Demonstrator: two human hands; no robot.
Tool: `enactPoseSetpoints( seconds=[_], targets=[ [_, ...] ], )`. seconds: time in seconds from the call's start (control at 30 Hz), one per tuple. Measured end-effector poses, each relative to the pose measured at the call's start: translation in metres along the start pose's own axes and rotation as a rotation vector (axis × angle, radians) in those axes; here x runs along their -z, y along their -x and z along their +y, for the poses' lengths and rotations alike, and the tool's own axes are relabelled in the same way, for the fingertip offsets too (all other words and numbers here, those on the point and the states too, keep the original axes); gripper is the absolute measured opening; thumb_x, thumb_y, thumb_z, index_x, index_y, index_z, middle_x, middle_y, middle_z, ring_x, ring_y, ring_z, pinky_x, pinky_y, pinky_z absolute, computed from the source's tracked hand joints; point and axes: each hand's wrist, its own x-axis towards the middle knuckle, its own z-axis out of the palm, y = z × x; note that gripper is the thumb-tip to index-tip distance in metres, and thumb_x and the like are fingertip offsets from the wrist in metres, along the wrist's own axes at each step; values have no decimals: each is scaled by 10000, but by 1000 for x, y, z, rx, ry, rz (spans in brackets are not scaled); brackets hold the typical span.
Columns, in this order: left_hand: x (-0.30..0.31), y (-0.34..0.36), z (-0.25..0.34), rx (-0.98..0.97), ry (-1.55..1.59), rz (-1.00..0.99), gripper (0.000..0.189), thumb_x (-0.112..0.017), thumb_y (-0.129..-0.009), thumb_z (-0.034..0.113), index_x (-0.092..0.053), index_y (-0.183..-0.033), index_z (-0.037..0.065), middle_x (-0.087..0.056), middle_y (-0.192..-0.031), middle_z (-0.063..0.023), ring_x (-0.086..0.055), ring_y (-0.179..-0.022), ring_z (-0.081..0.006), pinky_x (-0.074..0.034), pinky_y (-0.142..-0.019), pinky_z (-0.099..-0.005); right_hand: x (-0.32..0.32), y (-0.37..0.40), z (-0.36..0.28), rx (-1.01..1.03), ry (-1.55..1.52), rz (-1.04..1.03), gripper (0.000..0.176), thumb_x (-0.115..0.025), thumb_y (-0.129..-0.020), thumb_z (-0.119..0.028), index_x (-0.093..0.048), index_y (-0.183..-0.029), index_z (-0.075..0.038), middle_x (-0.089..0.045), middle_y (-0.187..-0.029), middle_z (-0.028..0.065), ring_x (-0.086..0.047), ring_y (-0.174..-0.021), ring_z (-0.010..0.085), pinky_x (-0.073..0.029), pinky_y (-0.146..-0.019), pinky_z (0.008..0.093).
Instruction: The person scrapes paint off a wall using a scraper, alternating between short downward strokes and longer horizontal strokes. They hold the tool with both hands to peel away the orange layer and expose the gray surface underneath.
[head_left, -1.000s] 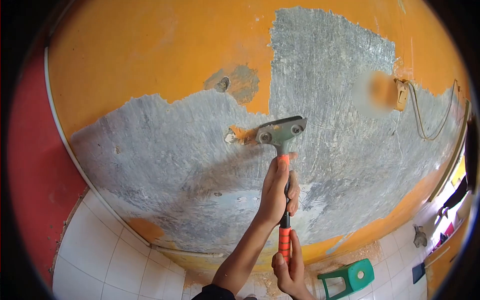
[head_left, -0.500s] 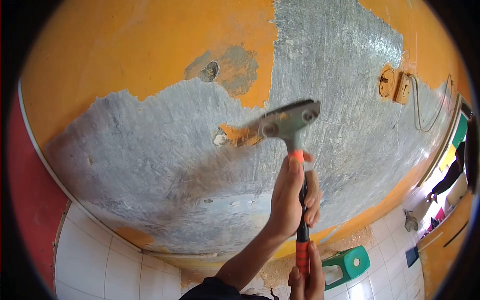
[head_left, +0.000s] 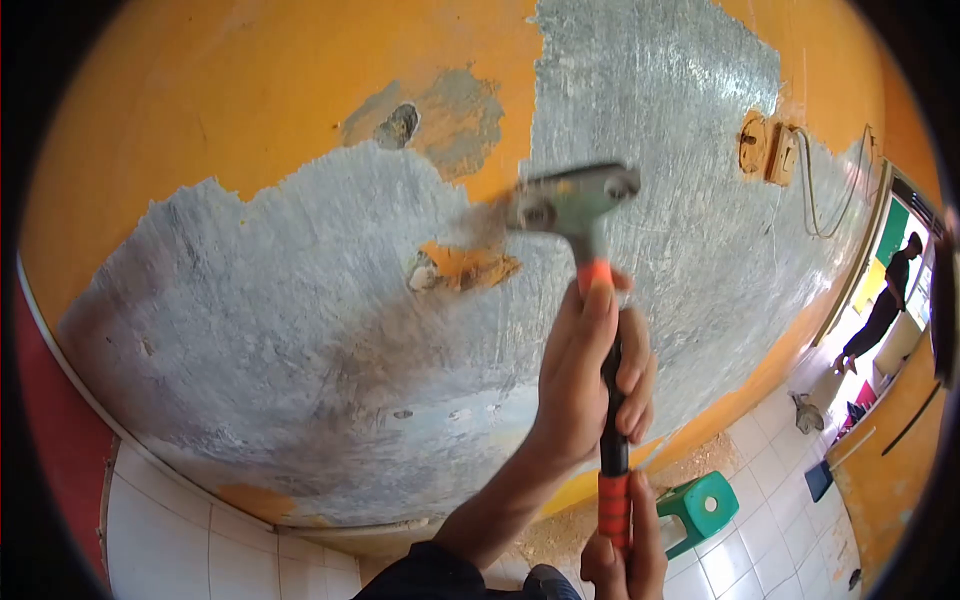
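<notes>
Both hands grip a long-handled scraper (head_left: 575, 200) with a wide metal head and a black and red handle. My left hand (head_left: 590, 375) is wrapped round the handle's upper part, thumb lying along the red collar below the head. Lower down, my right hand (head_left: 628, 555) closes on the red ribbed grip. The scraper head is held up before the wall (head_left: 330, 270), overlapping the border between bare grey plaster and orange paint. Just below and left of the head is a leftover orange patch (head_left: 485, 268) beside a chipped hole (head_left: 424, 272).
A green plastic stool (head_left: 705, 508) stands on the white tiled floor (head_left: 165, 510), with scraped debris (head_left: 560, 538) along the wall's foot. A light switch (head_left: 783, 155) with a loose cable (head_left: 812, 215) is at right. A person in dark clothes (head_left: 885, 305) is by the doorway.
The scraper head has moved up and slightly left against the wall, with both hands still on the handle. The view has shifted a little, and the person at the doorway shows more fully.
</notes>
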Motion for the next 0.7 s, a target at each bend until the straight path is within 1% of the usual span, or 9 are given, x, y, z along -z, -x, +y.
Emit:
enactPoseSetpoints(
  seconds=[0.07, 0.2, 0.23, 0.33, 0.37, 0.4, 0.5, 0.63, 0.7],
  targets=[
    [3, 3, -2, 12, -20, -18, 301, -291, -1022, 339, -395, -1190, 112, -374, -580, 5, -356, -321, -73, -379, -272, -228, 3, 3, -2, -27, 15, -54, 573, -369, -956, -37, -120, -1469, 23, -431, -1349, 171, -387, -614, 67, -382, -563, 196],
    [-10, -18, 16, -5, 84, -87, 282, -286, -1025, 311, -395, -1184, 106, -386, -598, 2, -368, -320, -82, -393, -267, -241, 1, -22, -20, 160, 94, -16, 556, -343, -969, -60, -116, -1470, 22, -369, -1403, 192, -383, -604, 75, -363, -550, 192],
    [-10, -17, 15, -1, 79, -86, 284, -285, -1025, 313, -394, -1183, 103, -386, -598, 2, -371, -319, -86, -395, -268, -243, 5, -20, -22, 71, -23, -51, 561, -341, -969, -62, -102, -1469, 30, -366, -1406, 193, -389, -609, 73, -365, -550, 191],
    [0, -6, 4, 7, 70, -111, 287, -282, -1026, 315, -393, -1181, 100, -388, -597, -1, -376, -317, -93, -400, -270, -247, 6, -9, -18, 38, -88, -57, 567, -346, -971, -69, -94, -1469, 33, -366, -1413, 193, -391, -612, 72, -365, -550, 191],
    [2, -5, 1, 4, 76, -116, 288, -281, -1026, 316, -393, -1180, 99, -389, -596, -3, -377, -316, -96, -403, -272, -250, 6, -10, -20, 65, -8, -41, 572, -355, -971, -81, -97, -1469, 32, -440, -1331, 182, -390, -606, 66, -364, -545, 195],
    [0, -9, 4, 2, 81, -118, 288, -281, -1026, 316, -393, -1180, 99, -389, -596, -3, -377, -316, -96, -403, -272, -250, 4, -15, -22, 64, -2, -41, 572, -355, -971, -81, -97, -1469, 32, -440, -1331, 182, -390, -606, 66, -364, -545, 195],
    [-15, -29, 20, -10, 83, -132, 274, -296, -1023, 319, -393, -1164, 105, -389, -575, -8, -397, -318, -103, -401, -273, -255, 6, -32, -32, 138, 65, -25, 574, -360, -966, -79, -104, -1467, 35, -503, -1121, 147, -410, -594, 77, -372, -534, 211],
    [-8, -14, 7, 12, 81, -137, 266, -286, -1025, 308, -407, -1147, 105, -384, -577, -5, -400, -318, -106, -403, -277, -251, 9, -16, -34, 12, 17, -63, 573, -360, -966, -84, -107, -1466, 36, -499, -1133, 152, -416, -595, 89, -375, -532, 218],
    [-8, -23, 10, -5, 94, -175, 267, -286, -1026, 308, -415, -1140, 104, -385, -580, -3, -400, -321, -104, -405, -279, -250, 5, -26, -33, 90, 61, -25, 576, -366, -969, -97, -107, -1467, 34, -513, -1102, 141, -410, -586, 85, -371, -532, 215]
  ],
)
